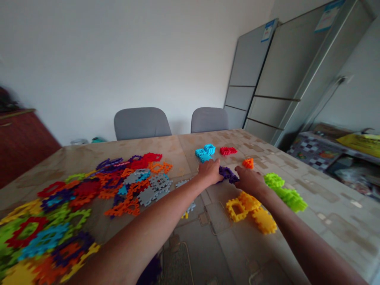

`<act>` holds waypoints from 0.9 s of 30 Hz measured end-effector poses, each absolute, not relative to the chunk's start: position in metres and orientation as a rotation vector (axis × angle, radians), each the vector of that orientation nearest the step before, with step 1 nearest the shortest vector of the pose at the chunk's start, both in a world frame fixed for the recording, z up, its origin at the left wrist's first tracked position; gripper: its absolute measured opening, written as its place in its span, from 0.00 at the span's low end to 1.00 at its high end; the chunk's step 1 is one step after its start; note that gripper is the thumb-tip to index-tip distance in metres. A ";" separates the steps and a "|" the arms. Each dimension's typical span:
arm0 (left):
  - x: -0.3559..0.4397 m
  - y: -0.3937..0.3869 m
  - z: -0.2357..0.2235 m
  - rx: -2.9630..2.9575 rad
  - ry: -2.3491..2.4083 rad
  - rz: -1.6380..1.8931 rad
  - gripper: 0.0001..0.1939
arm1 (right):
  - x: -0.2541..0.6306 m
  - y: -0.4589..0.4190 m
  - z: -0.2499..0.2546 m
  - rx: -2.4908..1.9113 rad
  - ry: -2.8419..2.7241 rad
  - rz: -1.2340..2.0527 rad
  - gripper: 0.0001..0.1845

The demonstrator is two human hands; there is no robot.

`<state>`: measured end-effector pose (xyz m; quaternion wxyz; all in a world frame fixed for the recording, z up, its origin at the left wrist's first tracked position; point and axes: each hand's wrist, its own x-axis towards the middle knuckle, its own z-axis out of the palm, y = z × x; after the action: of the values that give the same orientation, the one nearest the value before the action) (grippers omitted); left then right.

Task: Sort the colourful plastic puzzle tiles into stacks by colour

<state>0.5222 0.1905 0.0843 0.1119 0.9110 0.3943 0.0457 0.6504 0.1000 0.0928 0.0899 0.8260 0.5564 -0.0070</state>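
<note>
Both my arms reach out over the table [297,166]. My left hand [210,171] and my right hand [249,180] are closed on the two sides of a purple interlocking piece [227,173] resting on the tabletop. Just beyond them lie a cyan assembled piece [205,152], a red one [228,150] and a small orange one [248,162]. A yellow assembly [251,209] sits under my right forearm, and a lime green assembly [285,192] lies to its right.
A big loose heap of coloured interlocking tiles [89,198] covers the table's left half. Two grey chairs [141,123] stand at the far edge. A tall grey cabinet [267,83] is at the right, a dark red sideboard [18,138] at the left.
</note>
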 end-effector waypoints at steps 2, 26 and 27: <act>0.522 0.191 0.083 2.682 1.148 0.145 0.20 | 0.646 0.102 0.092 2.434 1.632 -0.016 0.19; 0.371 0.187 0.078 2.524 0.983 0.537 0.22 | 0.633 0.109 0.093 2.421 1.541 -0.054 0.19; 0.358 0.185 0.078 2.512 0.982 0.545 0.22 | 0.634 0.109 0.092 2.423 1.538 -0.054 0.19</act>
<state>0.3584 0.1846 0.0778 0.1935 0.8956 0.3502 0.1943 0.6336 0.1093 0.0919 0.1350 0.8364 0.5310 -0.0187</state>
